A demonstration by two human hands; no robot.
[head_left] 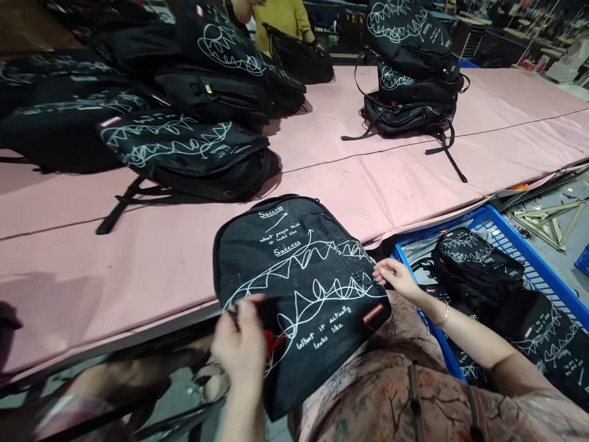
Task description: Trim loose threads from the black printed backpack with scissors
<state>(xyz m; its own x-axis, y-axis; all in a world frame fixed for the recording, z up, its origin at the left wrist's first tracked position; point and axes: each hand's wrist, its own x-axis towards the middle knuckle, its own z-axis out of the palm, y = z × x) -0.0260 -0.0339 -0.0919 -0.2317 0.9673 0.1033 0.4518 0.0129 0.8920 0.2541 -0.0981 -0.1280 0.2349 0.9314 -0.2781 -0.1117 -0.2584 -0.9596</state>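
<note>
A black backpack point(294, 270) with white scribbled lines and lettering lies tilted at the table's near edge, its lower part overhanging towards my lap. A red label point(372, 314) sits near its lower right corner. My left hand point(243, 341), smeared by motion, is closed at the bag's left side around something dark that I cannot make out. Just right of that hand shows a small red piece point(273, 344), too blurred to name. At the opposite side, my right hand point(391, 276) has its fingers pinched together by the bag's edge; what they hold, if anything, is hidden.
The pink-covered table point(335, 184) carries a heap of black backpacks point(193, 153) at left and a stack of backpacks point(409, 110) at back right. A blue crate point(510, 230) with more backpacks stands at my right. Across the table is a person in a yellow top point(285, 18).
</note>
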